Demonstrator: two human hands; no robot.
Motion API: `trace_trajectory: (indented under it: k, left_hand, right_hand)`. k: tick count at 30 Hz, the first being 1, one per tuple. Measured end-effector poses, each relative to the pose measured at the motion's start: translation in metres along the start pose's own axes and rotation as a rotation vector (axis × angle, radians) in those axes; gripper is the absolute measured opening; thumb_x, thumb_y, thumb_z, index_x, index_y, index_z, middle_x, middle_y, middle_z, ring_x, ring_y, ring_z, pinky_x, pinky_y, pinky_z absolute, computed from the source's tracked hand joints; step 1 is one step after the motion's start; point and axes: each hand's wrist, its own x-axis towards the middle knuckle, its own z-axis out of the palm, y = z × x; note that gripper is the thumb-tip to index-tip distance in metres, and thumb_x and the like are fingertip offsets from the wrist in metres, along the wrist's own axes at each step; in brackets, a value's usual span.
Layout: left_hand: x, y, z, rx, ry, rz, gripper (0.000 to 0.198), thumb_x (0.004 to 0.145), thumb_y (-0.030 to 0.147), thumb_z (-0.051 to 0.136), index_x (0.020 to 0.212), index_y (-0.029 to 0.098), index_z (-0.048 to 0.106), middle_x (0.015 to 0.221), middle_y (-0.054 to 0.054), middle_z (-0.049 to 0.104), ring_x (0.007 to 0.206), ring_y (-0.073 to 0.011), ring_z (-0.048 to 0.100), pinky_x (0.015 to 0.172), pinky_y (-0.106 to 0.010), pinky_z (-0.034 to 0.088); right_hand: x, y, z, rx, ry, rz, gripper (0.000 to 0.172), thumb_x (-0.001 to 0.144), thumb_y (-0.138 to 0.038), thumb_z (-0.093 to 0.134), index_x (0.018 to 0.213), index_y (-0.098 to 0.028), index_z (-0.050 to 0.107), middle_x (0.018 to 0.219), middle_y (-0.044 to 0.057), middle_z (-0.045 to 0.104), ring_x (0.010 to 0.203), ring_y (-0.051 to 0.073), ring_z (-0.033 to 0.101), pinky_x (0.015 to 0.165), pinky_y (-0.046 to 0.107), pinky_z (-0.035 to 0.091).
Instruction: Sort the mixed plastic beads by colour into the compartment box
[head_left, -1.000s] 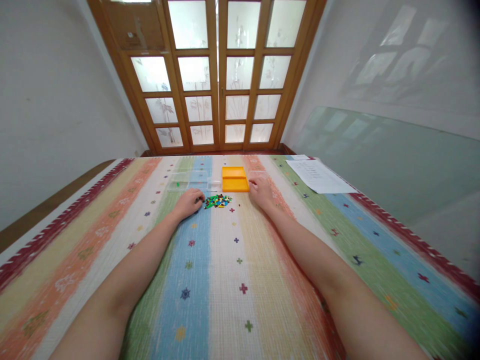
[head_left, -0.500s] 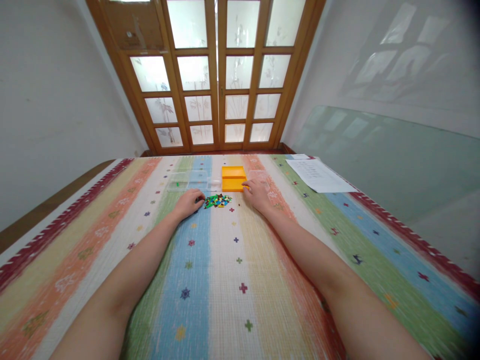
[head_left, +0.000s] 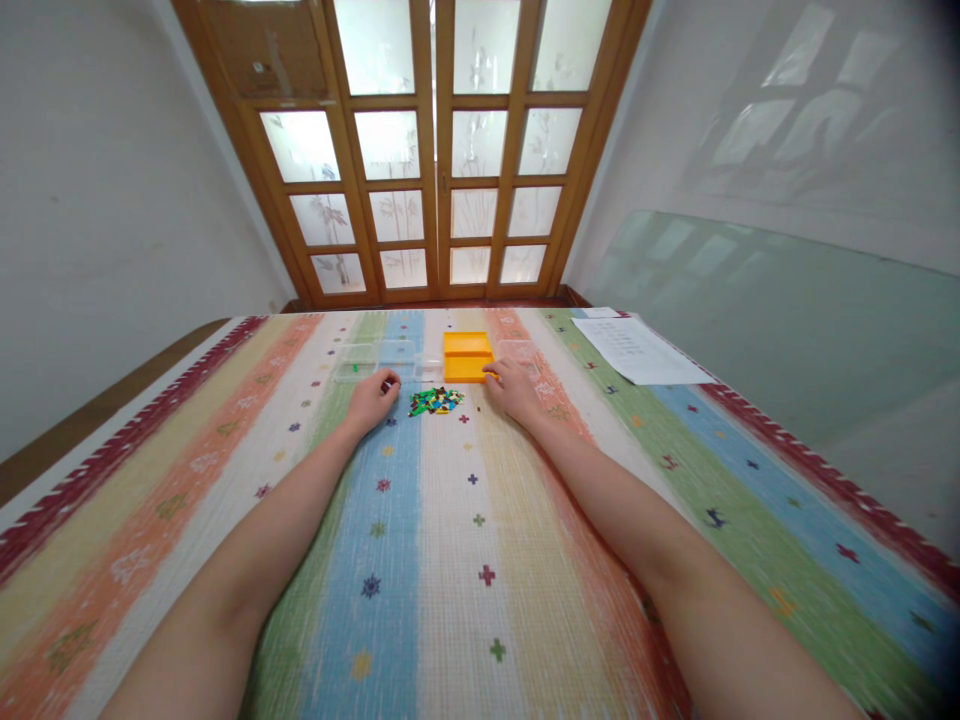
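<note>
A small pile of mixed coloured pieces point(head_left: 436, 402), green, blue, yellow and dark, lies on the striped cloth. Just left of it is my left hand point(head_left: 370, 400), its thumb and fingers curled into a pinch; whatever they hold is too small to make out. Beyond the pile stands an open orange box point(head_left: 468, 370) with its lid part raised at the back. My right hand point(head_left: 513, 390) rests at the box's front right corner, fingers closed on that edge. One tiny dark piece point(head_left: 478, 409) lies apart, right of the pile.
A clear plastic box point(head_left: 395, 362) with a green piece in its left part sits behind my left hand. Another clear container point(head_left: 523, 350) is behind my right hand. Printed paper point(head_left: 637, 350) lies at the far right of the table. Wooden glazed doors stand beyond.
My left hand has drawn away from the pile, slightly left and farther back, with its fingers pinched. My right hand has stayed at the orange box.
</note>
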Motion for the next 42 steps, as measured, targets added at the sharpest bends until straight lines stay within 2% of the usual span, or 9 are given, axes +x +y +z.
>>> trace_trajectory:
  k: [7,12,23,30,37,42]
  left_hand:
    - [0.007,-0.015,0.003,-0.182,0.115,-0.105,0.018,0.087,0.032,0.057,0.100,0.022,0.065,0.094,-0.003,0.069,0.070,-0.0161,0.059,0.071,-0.031,0.049]
    - [0.010,-0.024,0.006,-0.326,0.159,-0.169,0.020,0.087,0.034,0.057,0.100,0.021,0.064,0.089,-0.002,0.066,0.066,-0.0148,0.059,0.065,-0.029,0.047]
    - [0.012,-0.026,0.004,-0.398,0.221,-0.250,0.022,0.085,0.033,0.056,0.101,0.020,0.063,0.086,-0.002,0.065,0.066,-0.0142,0.059,0.065,-0.027,0.049]
    - [0.012,-0.024,0.002,-0.371,0.243,-0.239,0.022,0.081,0.029,0.050,0.100,0.022,0.059,0.087,-0.001,0.062,0.067,-0.0144,0.056,0.065,-0.027,0.048]
    - [0.009,-0.020,-0.001,-0.349,0.257,-0.187,0.015,0.081,0.023,0.045,0.093,0.023,0.055,0.074,0.002,0.053,0.064,-0.0144,0.051,0.062,-0.025,0.042]
    - [0.008,-0.023,0.000,-0.300,0.249,-0.176,0.015,0.083,0.023,0.045,0.091,0.023,0.058,0.069,0.003,0.051,0.062,-0.0154,0.049,0.061,-0.026,0.039]
  right_hand:
    - [0.000,0.002,0.002,0.007,-0.011,0.000,0.025,0.094,-0.020,0.054,0.109,-0.019,0.073,0.109,0.010,0.070,0.103,0.024,0.063,0.095,0.038,0.048]
    - [0.001,0.000,0.001,-0.001,-0.016,-0.006,0.025,0.094,-0.020,0.053,0.108,-0.019,0.074,0.108,0.010,0.070,0.103,0.025,0.063,0.096,0.039,0.048]
    - [-0.001,-0.022,-0.012,-0.032,-0.097,-0.092,0.022,0.096,-0.020,0.054,0.108,-0.020,0.073,0.108,0.010,0.069,0.102,0.025,0.061,0.092,0.038,0.047]
    - [-0.004,-0.034,-0.012,-0.014,-0.173,-0.214,0.021,0.098,-0.021,0.054,0.107,-0.021,0.073,0.108,0.010,0.069,0.100,0.024,0.061,0.090,0.037,0.046]
    - [-0.009,-0.064,-0.002,0.060,-0.288,-0.417,0.022,0.099,-0.026,0.056,0.114,-0.024,0.072,0.109,0.009,0.069,0.103,0.024,0.060,0.093,0.037,0.044]
    - [-0.012,-0.071,-0.001,0.031,-0.341,-0.495,0.020,0.099,-0.028,0.058,0.113,-0.027,0.072,0.110,0.007,0.068,0.103,0.024,0.059,0.092,0.036,0.043]
